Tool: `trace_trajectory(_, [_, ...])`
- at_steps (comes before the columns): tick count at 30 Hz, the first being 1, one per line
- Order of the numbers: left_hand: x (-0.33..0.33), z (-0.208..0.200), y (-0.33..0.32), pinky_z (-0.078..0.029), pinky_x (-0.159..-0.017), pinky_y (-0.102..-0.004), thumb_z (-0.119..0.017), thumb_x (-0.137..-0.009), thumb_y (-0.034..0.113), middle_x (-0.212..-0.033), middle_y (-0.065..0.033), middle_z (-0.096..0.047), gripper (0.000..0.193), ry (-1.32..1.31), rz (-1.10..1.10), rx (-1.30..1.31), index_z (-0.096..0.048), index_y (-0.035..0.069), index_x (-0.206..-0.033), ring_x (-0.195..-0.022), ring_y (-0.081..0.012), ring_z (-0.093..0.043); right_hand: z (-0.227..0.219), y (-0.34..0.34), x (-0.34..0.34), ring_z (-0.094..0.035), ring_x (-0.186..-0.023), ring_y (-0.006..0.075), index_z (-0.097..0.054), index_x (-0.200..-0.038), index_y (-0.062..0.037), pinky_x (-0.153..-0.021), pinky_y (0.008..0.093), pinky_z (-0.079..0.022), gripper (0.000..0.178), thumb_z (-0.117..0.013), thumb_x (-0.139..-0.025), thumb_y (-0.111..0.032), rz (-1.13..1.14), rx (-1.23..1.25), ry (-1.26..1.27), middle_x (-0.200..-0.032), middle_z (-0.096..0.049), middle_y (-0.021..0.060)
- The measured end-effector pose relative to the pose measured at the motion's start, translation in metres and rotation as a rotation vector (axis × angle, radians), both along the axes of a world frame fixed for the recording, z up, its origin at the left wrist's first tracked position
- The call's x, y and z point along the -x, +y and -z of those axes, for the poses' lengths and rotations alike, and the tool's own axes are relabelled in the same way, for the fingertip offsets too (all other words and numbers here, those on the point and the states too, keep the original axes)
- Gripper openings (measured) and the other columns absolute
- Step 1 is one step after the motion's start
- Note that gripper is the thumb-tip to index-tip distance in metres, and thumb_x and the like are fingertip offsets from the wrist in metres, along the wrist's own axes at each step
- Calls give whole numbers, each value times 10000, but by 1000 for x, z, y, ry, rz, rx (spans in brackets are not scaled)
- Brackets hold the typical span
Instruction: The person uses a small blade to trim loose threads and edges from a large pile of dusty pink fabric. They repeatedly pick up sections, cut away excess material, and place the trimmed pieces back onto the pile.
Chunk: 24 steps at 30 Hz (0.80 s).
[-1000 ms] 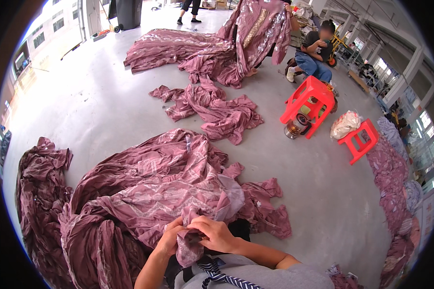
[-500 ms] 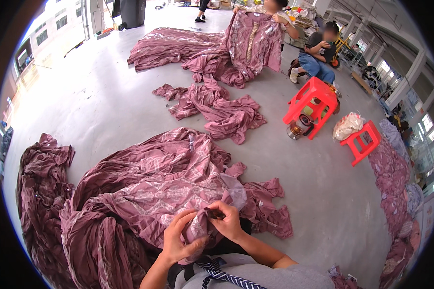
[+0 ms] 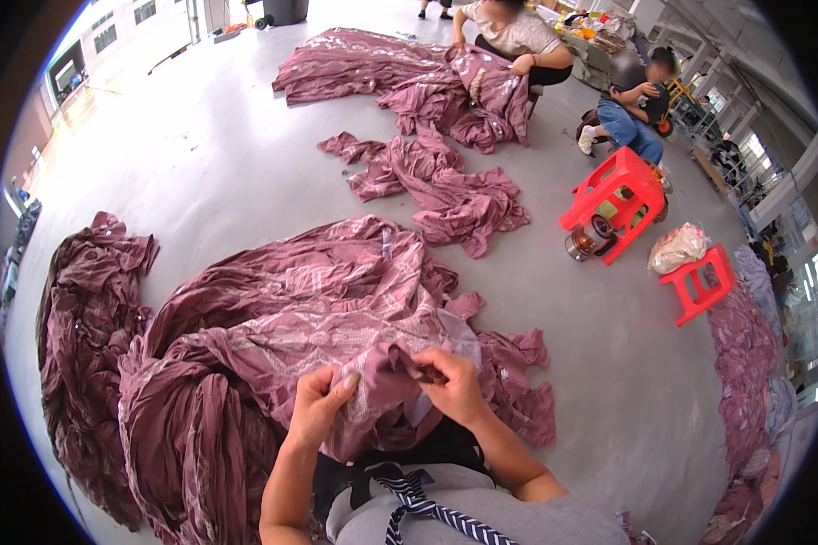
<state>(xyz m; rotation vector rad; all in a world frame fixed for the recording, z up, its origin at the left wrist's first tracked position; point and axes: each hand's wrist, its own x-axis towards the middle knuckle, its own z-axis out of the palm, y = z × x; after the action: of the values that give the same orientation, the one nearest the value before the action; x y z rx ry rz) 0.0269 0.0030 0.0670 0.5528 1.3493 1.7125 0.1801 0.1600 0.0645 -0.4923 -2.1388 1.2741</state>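
A mauve garment with pale zigzag patterning spreads across my lap and the floor before me. My left hand grips a fold of it between thumb and fingers. Opposite, my right hand is closed at the raised edge of the same cloth. A small dark thing shows at its fingertips, too hidden to name. Greyish-white lining shows beside the right hand. More bunched mauve cloth lies at the far left.
Ahead on the floor lies another mauve garment. Beyond it a person handles a similar one; another person sits at the right. Red stools stand at the right, a white bag on one. A garment heap lines the right edge.
My hands have drawn slightly apart, spreading the held fold wider. The person ahead has lowered the garment they were holding up. The view has shifted a little.
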Motion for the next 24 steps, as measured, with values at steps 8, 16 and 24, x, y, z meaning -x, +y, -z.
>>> trace_trajectory(8, [23,34,33,-389,-708,-177,-558,-939,228,-863,82,-577,217,-63,-15,-5,-639,37,-1000,-780,-10,-479,7,18,26,-336,-483,-34,-639,-918,-65,-417,150,-248,76,-654,-869,-122,48,580,84,-623,-474,-110])
trace_trajectory(16, [20,42,23,-404,-831,-210,-574,-930,217,-956,33,-619,256,-33,-23,-55,-614,37,-1108,-901,-51,-536,23,16,27,-358,-551,-17,-624,-856,-10,-470,163,-268,124,-633,-888,-130,52,261,68,-632,-467,-89])
trace_trajectory(24, [-8,2,26,-411,-617,-229,-684,-794,166,-1047,-63,-579,381,811,-337,64,-597,60,-1149,-880,-120,-533,-1,5,39,-396,-582,-11,-610,-837,11,-492,170,-311,111,-630,-881,-89,25,380,25,-653,-499,-79])
